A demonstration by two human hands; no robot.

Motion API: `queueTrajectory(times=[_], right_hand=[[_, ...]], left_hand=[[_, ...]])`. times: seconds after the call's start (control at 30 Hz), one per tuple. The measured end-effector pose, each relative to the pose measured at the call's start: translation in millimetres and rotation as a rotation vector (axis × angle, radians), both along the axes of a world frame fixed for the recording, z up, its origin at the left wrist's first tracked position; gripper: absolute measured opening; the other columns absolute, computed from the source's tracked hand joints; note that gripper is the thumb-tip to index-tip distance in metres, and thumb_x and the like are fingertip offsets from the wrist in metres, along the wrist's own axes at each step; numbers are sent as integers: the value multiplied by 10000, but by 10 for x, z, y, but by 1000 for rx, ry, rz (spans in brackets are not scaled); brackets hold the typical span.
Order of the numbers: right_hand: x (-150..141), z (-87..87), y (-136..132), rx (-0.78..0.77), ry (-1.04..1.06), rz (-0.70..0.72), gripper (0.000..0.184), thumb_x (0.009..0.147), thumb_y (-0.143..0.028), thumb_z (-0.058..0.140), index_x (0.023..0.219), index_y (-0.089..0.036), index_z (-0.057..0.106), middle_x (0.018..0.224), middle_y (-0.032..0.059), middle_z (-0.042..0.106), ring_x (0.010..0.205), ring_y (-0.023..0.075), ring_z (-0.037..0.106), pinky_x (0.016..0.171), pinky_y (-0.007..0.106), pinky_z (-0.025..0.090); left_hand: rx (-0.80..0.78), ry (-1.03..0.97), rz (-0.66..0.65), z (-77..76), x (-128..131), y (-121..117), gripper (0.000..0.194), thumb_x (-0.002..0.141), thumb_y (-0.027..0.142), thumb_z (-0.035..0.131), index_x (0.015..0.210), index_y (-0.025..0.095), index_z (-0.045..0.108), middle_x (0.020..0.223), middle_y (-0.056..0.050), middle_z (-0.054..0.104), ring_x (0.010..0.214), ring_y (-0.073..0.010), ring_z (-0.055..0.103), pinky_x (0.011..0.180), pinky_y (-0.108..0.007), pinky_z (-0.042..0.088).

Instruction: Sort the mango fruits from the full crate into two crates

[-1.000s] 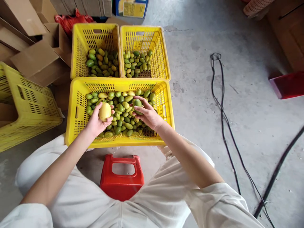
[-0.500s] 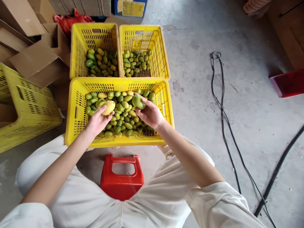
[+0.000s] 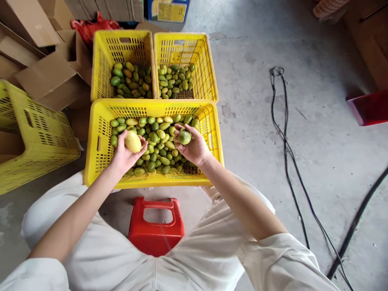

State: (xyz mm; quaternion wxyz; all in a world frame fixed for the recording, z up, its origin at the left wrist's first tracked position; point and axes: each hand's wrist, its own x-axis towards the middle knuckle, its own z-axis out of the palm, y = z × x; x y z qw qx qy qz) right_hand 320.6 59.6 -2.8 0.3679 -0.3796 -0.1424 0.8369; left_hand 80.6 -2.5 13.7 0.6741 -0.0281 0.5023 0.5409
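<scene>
Left hand (image 3: 124, 157), centre-left of frame: fingers curled round a pale yellow fruit (image 3: 132, 142), thumb along its left side. Right hand (image 3: 194, 148), right of centre: palm turned up, fingers loosely cupping a green fruit (image 3: 184, 137). Both fruits are above the large front crate (image 3: 145, 184).

Risk (judged): green fruit likelier to slip, the cupped hold being looser and the skin apparently smooth; a tilt of the wrist could roll it off the fingertips. A drop would probably bruise it or those below, and lose it among similar greens.

Containers: front crate, mid-frame, holds mixed green and yellowish fruits (image 3: 157, 151); dark perforated base shows lower right. Upper-left crate (image 3: 95, 66): green, yellow, some orange-tinged fruits. Upper-centre crate (image 3: 209, 68): mostly green. Far-left crate (image 3: 50, 133): contents unclear.
</scene>
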Motion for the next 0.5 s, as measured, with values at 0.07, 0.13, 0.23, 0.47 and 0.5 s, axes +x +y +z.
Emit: queueTrajectory(times=[0.07,0.13,0.23,0.47,0.5], right_hand=[[14,6,22,-52,49,3,143,1027,-370,717,1061,-240,670,822,-5,664,658,134,520,502,197,395],[20,10,40,-85,90,-5,132,1037,-350,685,1004,-237,625,811,-3,655,640,126,515,491,187,401],[6,8,50,-101,84,4,85,1036,-300,677,1033,-232,627,862,3,686,666,126,575,507,190,461],[-60,32,-12,-94,-56,133,250,1035,-232,673,1284,-233,693,942,13,737,717,152,657,530,214,525],[-64,50,-25,-83,-44,143,244,1026,-260,705,1268,-229,699,947,13,733,680,138,620,476,196,443]], left_hand=[[33,16,-61,-1,1,-19,260,933,362,882,902,170,710,908,-60,730,811,-162,725,709,-236,633],[77,14,-140,-18,1,-44,226,837,255,915,914,168,721,908,-47,734,775,-148,704,649,-218,596],[93,18,-206,-51,-8,-67,246,795,233,921,958,172,747,912,-46,753,753,-151,698,594,-211,563],[35,-11,-186,-46,-61,-39,258,947,313,682,1120,152,784,1027,-129,814,947,-286,804,789,-385,692],[24,-11,-184,-40,-59,-37,248,944,288,675,1121,151,780,1029,-129,814,958,-290,808,805,-393,696]])
